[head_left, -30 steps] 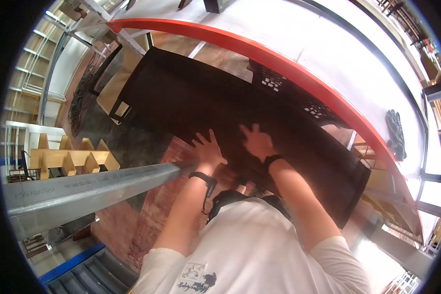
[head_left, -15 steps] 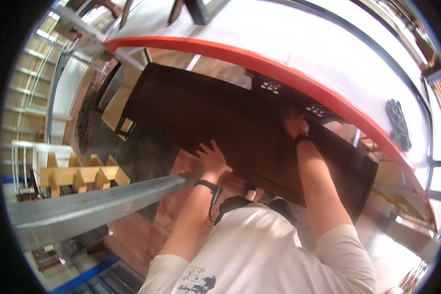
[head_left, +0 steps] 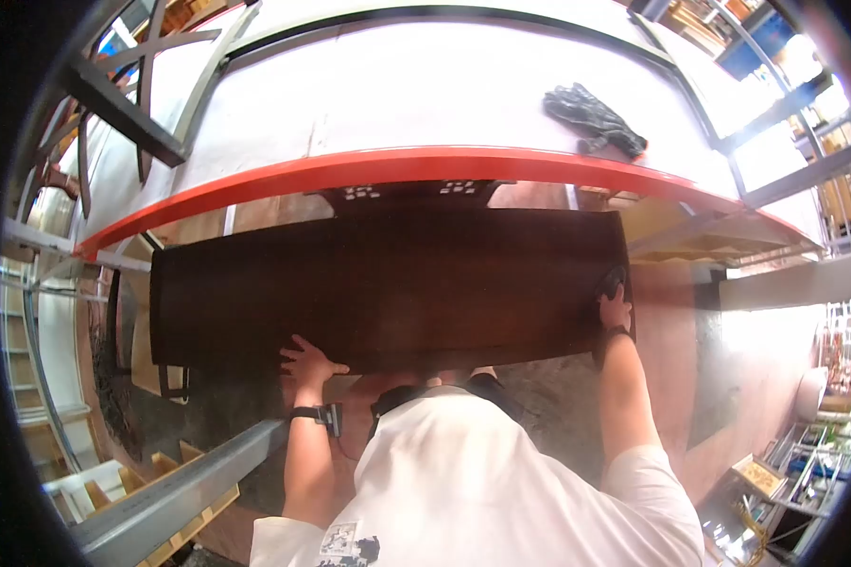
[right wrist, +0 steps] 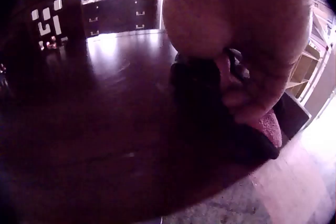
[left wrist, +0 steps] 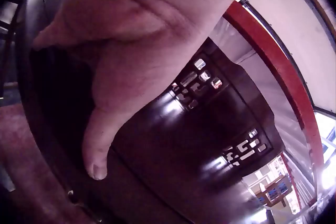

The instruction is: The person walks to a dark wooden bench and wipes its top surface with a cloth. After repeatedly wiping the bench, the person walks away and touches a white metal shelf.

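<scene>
A long dark wooden tabletop spans the space in front of the person. My left hand rests on its near edge, left of centre, with fingers spread. In the left wrist view the thumb lies along the dark wood. At the right end of the tabletop, my right hand grips a dark pad. The right wrist view shows curled fingers on this black pad, which has a rough pinkish part showing at one side, close to the tabletop's edge.
Dark openwork panels rise along the far side. Behind runs a red beam bordering a white surface, with a dark glove on it. A grey metal beam slants in at the lower left, near a wooden rack.
My right hand has moved from over the middle, past the far side, to the tabletop's right end, where it grips the dark pad. The left hand stays spread at the near edge. The head view has turned.
</scene>
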Demonstrator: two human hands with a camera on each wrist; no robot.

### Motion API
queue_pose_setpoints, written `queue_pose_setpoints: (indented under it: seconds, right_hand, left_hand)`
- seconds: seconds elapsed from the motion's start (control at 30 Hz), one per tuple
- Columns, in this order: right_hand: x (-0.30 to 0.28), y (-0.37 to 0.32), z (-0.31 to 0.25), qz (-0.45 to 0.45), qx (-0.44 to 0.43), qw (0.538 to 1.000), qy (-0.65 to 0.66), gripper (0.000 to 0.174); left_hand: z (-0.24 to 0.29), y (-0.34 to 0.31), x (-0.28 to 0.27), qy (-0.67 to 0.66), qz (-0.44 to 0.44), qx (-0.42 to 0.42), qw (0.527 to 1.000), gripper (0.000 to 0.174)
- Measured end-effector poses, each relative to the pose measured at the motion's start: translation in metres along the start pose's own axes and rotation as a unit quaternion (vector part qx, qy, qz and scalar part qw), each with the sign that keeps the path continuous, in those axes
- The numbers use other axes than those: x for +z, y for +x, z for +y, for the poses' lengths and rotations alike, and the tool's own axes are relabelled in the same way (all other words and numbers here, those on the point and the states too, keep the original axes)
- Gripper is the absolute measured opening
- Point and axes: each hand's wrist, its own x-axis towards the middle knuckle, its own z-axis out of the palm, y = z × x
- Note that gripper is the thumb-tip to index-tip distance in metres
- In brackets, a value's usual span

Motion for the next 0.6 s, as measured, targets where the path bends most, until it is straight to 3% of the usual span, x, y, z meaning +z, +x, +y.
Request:
queue_pose_setpoints:
  seconds: [0.2, 0.3, 0.4, 0.5, 0.57, 0.6]
  right_hand:
    - [0.015, -0.014, 0.006, 0.01, 0.004, 1.0, -0.018, 0.075]
    - [0.02, -0.032, -0.036, 0.007, -0.055, 0.998, 0.012, 0.072]
    - [0.005, -0.078, -0.11, -0.06, -0.195, 0.979, 0.007, 0.08]
    - [0.017, -0.127, -0.177, -0.114, -0.349, 0.93, -0.022, 0.08]
    - [0.044, -0.164, -0.213, -0.138, -0.429, 0.891, -0.052, 0.062]
    - [0.081, -0.174, -0.225, -0.122, -0.499, 0.855, -0.066, 0.062]
  left_hand:
    - [0.003, -0.009, -0.008, -0.025, 0.002, -0.004, 1.0, 0.153]
    - [0.002, -0.004, -0.007, -0.025, -0.008, -0.009, 1.0, 0.154]
    - [0.002, -0.003, -0.004, -0.039, -0.006, -0.013, 0.999, 0.155]
    - [-0.001, -0.002, -0.001, -0.055, -0.002, -0.014, 0.998, 0.155]
    - [-0.002, -0.004, -0.003, -0.057, 0.0, -0.011, 0.998, 0.155]
    - [-0.005, -0.009, -0.004, -0.062, 0.011, 0.009, 0.998, 0.155]
